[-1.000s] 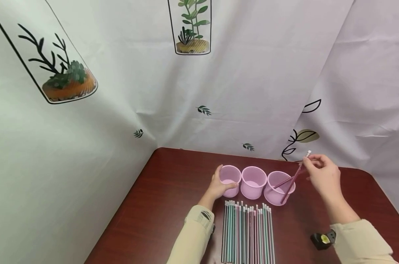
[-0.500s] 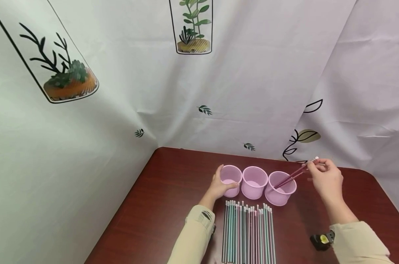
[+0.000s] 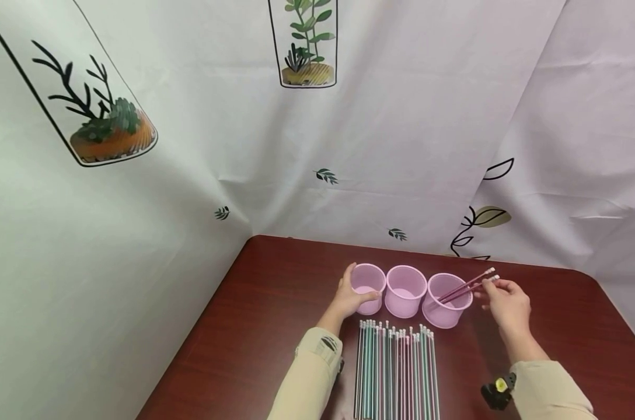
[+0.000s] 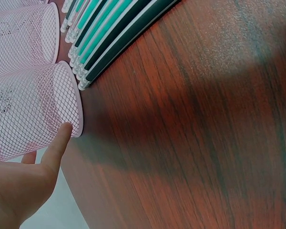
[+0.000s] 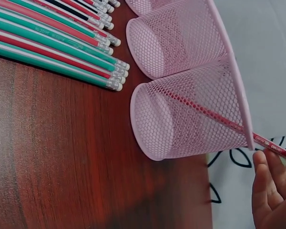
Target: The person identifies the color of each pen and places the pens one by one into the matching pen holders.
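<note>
Head view shows the left cup (image 3: 367, 305), the middle cup (image 3: 404, 305) and the right cup (image 3: 442, 318), all of pink mesh, standing upright side by side on the reddish-brown table (image 3: 275, 303). The left hand (image 3: 347, 298) holds the left cup: its thumb is on the near side, the fingers go around the back, spread about as wide as the cup. The right hand (image 3: 510, 307) has thumb and fingers brought close together and pinches a red pencil (image 5: 267, 142) near its eraser end; the lower part of this pencil is inside the right cup. A second red pencil (image 3: 475, 279) leans in the same cup, with its eraser end sticking out above the rim.

About writing: in the right wrist view, the red pencil carries small light printing, but I cannot read it. A row of pencils (image 3: 396, 373), green, black and red, lies in front of the cups, with erasers toward them. Behind hangs a pale cloth (image 3: 428, 128) with plant drawings (image 3: 309, 64).
</note>
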The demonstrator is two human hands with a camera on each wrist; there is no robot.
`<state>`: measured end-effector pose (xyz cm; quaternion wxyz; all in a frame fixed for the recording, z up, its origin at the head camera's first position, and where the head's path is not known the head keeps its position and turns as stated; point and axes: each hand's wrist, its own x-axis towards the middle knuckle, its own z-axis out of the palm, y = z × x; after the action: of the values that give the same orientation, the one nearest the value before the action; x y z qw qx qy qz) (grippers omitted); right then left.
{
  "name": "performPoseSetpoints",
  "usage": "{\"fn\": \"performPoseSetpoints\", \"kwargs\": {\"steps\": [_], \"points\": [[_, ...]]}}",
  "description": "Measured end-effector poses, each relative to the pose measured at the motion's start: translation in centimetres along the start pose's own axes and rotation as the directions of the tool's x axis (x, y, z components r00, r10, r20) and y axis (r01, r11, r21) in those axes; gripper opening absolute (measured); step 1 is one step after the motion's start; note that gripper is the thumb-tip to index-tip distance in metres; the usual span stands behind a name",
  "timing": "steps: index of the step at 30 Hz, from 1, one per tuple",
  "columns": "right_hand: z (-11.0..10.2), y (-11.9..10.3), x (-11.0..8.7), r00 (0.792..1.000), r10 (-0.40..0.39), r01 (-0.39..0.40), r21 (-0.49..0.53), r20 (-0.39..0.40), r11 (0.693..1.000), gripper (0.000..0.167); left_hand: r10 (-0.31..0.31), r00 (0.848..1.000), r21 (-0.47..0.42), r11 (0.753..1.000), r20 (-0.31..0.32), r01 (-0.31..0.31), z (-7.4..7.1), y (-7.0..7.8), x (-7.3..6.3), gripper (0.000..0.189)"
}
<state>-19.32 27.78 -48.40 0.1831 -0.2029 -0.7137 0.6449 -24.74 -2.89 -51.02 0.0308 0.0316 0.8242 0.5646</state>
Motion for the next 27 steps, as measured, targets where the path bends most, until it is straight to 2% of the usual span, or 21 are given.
{"fn": "performPoseSetpoints", "kwargs": {"steps": [3, 4, 7, 9, 12, 14, 16, 18, 20, 22, 23, 25, 27], "points": [[0.2, -1.0, -0.4, 0.998, 0.067, -0.067, 0.03, 0.008, 0.997, 0.022, -0.002, 1.0, -0.005, 1.0, 0.003, 0.002, 0.1, 0.0, 0.0, 0.098], [0.2, -1.3, -0.5, 0.996, 0.087, -0.087, 0.005, 0.011, 0.996, 0.022, -0.003, 1.0, -0.007, 1.0, 0.003, 0.003, 0.1, -0.1, 0.0, 0.098], [0.2, -0.8, 0.1, 0.991, 0.132, -0.132, -0.016, 0.0, 0.991, 0.023, -0.003, 1.0, -0.006, 1.0, 0.003, 0.003, 0.1, -0.1, 0.0, 0.098], [-0.1, 1.4, 1.6, 0.993, 0.118, -0.118, 0.002, -0.004, 0.993, 0.027, -0.003, 1.0, -0.004, 1.0, 0.005, 0.003, 0.2, -0.1, -0.1, 0.098], [-0.8, 5.9, 4.6, 0.999, 0.039, -0.04, 0.079, 0.022, 0.996, 0.031, -0.006, 1.0, -0.001, 1.0, 0.009, 0.006, 0.2, -0.1, -0.1, 0.098], [-1.1, 6.9, 5.3, 0.999, 0.049, -0.049, 0.115, 0.001, 0.992, 0.034, -0.005, 1.0, 0.0, 1.0, 0.01, 0.005, 0.2, -0.1, -0.1, 0.098], [-1.0, 5.6, 4.2, 0.998, 0.014, -0.011, 0.047, -0.064, 0.999, 0.032, -0.004, 1.0, 0.002, 1.0, 0.008, 0.004, 0.2, -0.2, 0.0, 0.098], [-0.4, 2.7, 1.6, 0.987, -0.014, 0.009, -0.033, -0.162, 0.999, 0.027, -0.004, 1.0, 0.004, 1.0, 0.008, 0.004, 0.3, -0.3, 0.1, 0.098], [0.3, 0.5, -1.0, 0.969, -0.121, 0.094, -0.134, -0.213, 0.987, 0.018, -0.008, 1.0, 0.003, 1.0, 0.01, 0.008, 0.3, -0.3, 0.2, 0.098], [0.9, -0.6, -3.2, 0.953, -0.25, 0.21, -0.221, -0.169, 0.952, 0.011, -0.006, 1.0, 0.006, 1.0, 0.012, 0.006, 0.2, -0.3, 0.3, 0.099], [1.2, -0.6, -4.1, 0.946, -0.304, 0.266, -0.262, -0.116, 0.928, 0.009, -0.003, 1.0, 0.004, 1.0, 0.011, 0.003, 0.2, -0.2, 0.3, 0.099], [1.6, -0.1, -5.4, 0.931, -0.363, 0.354, -0.349, 0.042, 0.868, 0.007, 0.0, 1.0, 0.002, 1.0, 0.009, 0.0, 0.1, -0.2, 0.2, 0.099], [1.9, 0.7, -6.2, 0.905, -0.365, 0.424, -0.429, 0.216, 0.797, 0.006, 0.005, 1.0, -0.003, 1.0, 0.007, -0.005, 0.0, -0.1, 0.2, 0.099]]}}
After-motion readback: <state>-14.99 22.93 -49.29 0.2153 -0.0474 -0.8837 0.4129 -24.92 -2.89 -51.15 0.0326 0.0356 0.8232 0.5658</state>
